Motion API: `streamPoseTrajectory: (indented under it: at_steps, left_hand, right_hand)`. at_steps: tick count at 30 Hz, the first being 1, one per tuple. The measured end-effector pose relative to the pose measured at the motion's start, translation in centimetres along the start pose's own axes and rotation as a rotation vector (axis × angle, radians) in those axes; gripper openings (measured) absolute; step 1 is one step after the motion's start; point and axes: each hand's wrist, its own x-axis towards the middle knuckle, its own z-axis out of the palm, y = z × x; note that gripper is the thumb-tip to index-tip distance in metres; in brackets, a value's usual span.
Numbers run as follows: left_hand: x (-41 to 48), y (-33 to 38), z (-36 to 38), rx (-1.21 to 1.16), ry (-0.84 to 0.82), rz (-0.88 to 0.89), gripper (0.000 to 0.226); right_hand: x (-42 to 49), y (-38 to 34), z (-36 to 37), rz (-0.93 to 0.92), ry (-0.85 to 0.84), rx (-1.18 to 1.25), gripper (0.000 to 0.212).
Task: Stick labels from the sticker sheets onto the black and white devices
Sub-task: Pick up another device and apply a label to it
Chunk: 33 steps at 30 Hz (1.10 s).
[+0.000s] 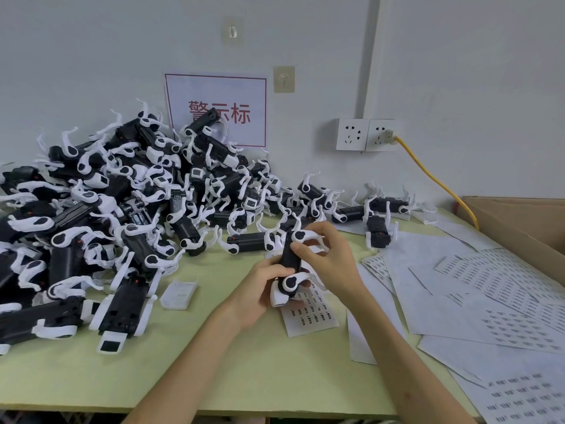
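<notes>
With the left hand [260,289] clamped round the black-bodied, white-armed plastic device [290,264] held above the small white sticker sheet [310,316] mid-counter, the right hand [324,258], fingertips together on its black side, should press the label flat, judging by the pose

Black-bodied device [290,255] with white curved arms, held upright.
More devices [107,209] lie heaped at left; printed sticker sheets [489,286] overlap flat at right, one sheet [308,316] beneath it.
</notes>
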Motion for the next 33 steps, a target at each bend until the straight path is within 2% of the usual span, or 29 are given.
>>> streamPoseTrajectory:
  at_steps: [5, 9, 13, 18, 21, 25, 28, 30, 32, 33]
  left_hand:
    - [0.0, 0.1, -0.2, -0.091, -0.017, -0.036, 0.043]
    - [-0.2, 0.2, -0.2, -0.096, -0.006, -0.054, 0.03]
    - [-0.2, 0.4, -0.1, -0.152, 0.046, -0.032, 0.04]
    - [-0.2, 0.7, -0.6, -0.31, 0.079, 0.034, 0.046]
    - [-0.2, 0.6, -0.6, -0.257, 0.097, 0.064, 0.046]
    - [0.1, 0.5, -0.4, -0.083, 0.223, 0.09, 0.059]
    - [0.3, 0.3, -0.8, -0.038, 0.303, 0.103, 0.043]
    - [0.2, 0.2, -0.7, 0.007, 0.319, 0.096, 0.031]
    - [0.2, 0.2, -0.6, 0.043, 0.307, 0.094, 0.024]
    - [0.2, 0.3, -0.6, 0.04, 0.298, 0.093, 0.027]
  right_hand:
    - [0.0, -0.3, 0.0, -0.013, -0.026, 0.08, 0.018]
    - [0.1, -0.7, -0.3, -0.02, -0.018, 0.105, 0.016]
    - [0.1, -0.5, -0.1, -0.018, 0.004, 0.086, 0.017]
    - [0.4, -0.2, -0.9, 0.074, 0.082, 0.097, 0.013]
    - [0.3, -0.1, -1.1, 0.071, 0.098, 0.003, 0.025]
    - [0.1, -0.5, -0.8, 0.058, -0.017, 0.078, 0.037]
    - [-0.1, -0.2, -0.2, 0.035, -0.068, 0.005, 0.023]
    - [-0.1, 0.1, 0.1, 0.033, -0.012, -0.035, 0.019]
    - [0.0, 0.2, 0.0, 0.075, 0.049, 0.024, 0.017]
    - [0.2, 0.1, -0.3, 0.12, 0.056, 0.099, 0.02]
